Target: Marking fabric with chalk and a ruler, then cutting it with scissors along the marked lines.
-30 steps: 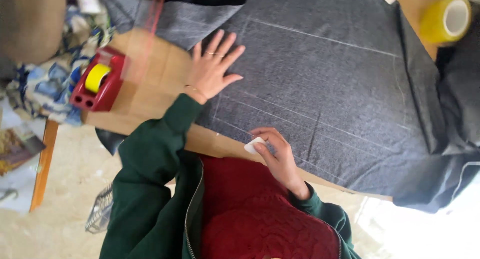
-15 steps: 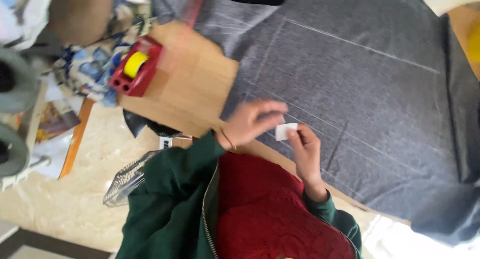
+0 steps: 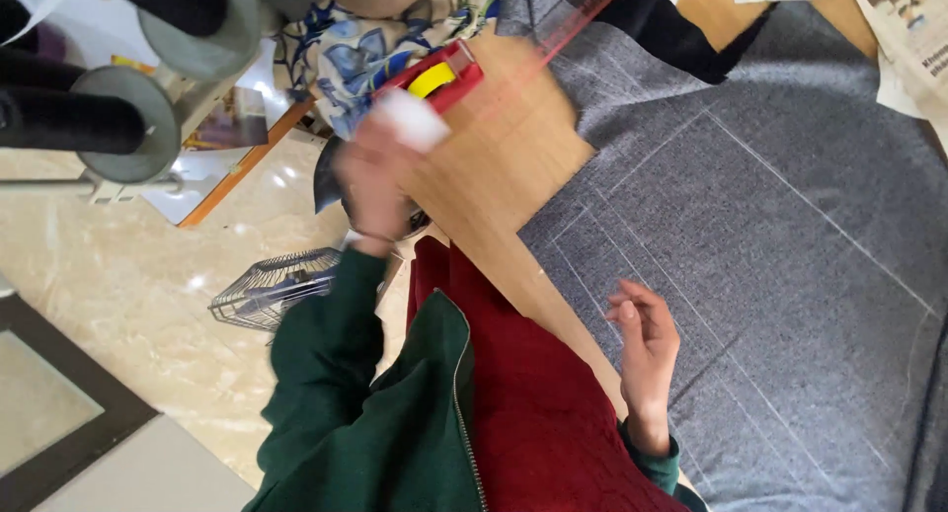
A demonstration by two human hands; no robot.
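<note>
1. The left hand (image 3: pixel 380 171) is raised over the near edge of the wooden table (image 3: pixel 494 176). It is motion-blurred. Its fingers are closed on a small white piece (image 3: pixel 413 119), which sits at the fingertips.
2. The white piece lies just beside a red tape dispenser (image 3: pixel 444 78) with a yellow roll (image 3: pixel 432 79). Whether the piece touches the dispenser cannot be told through the blur.
3. The right hand (image 3: pixel 647 339) rests on the grey cloth (image 3: pixel 770 236) near the table edge. Its fingers are loosely curled and slightly apart, and they grip nothing.
4. The grey cloth covers the right part of the table and carries pale drawn lines that cross each other. A bare wedge of wood shows between the cloth and the dispenser.
5. A translucent red ruler (image 3: pixel 573 18) runs diagonally from the dispenser toward the top edge of the view, across wood and cloth.
6. A dark cloth strip (image 3: pixel 671 28) lies over the upper edge of the grey cloth. Newspaper sheets (image 3: pixel 904 38) lie at the top right corner.
7. A blue-patterned fabric (image 3: pixel 346 48) is bunched behind the dispenser, at the table's far left.
8. Beyond the table, over the pale stone floor (image 3: pixel 118 285), stand a wire basket (image 3: pixel 272 287) and two dark rolls with round grey ends (image 3: pixel 128 122).
9. The green sleeve (image 3: pixel 326 354) and red garment (image 3: pixel 533 403) fill the lower centre and hide the table's near edge.
</note>
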